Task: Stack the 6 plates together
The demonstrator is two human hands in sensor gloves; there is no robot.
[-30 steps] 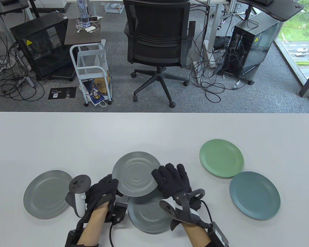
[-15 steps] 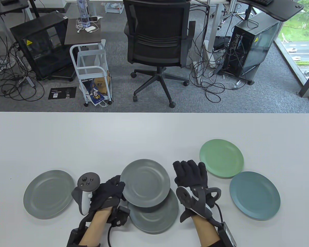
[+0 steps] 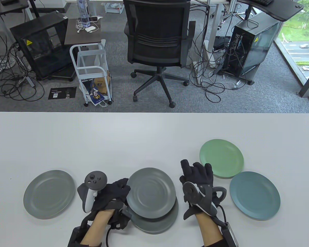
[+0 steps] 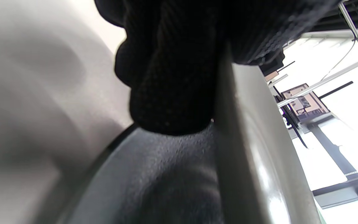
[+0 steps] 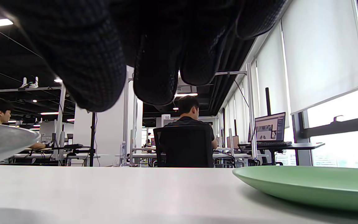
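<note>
Gripped by the left hand (image 3: pixel 113 191) at its left rim, thumb over the edge in the left wrist view, with the held grey plate (image 3: pixel 151 192) poised above the lower grey plate (image 3: pixel 157 221), overlapping it but offset toward the table's far side, so a short pull toward the near edge and a lowering judged enough to seat it. Hovered empty just right of that pair, the right hand (image 3: pixel 197 177), fingers loosely spread, lying nearer the green plate (image 3: pixel 221 158) and blue plate (image 3: pixel 255 195); lay well apart at far left, another grey plate (image 3: pixel 49 194).
</note>
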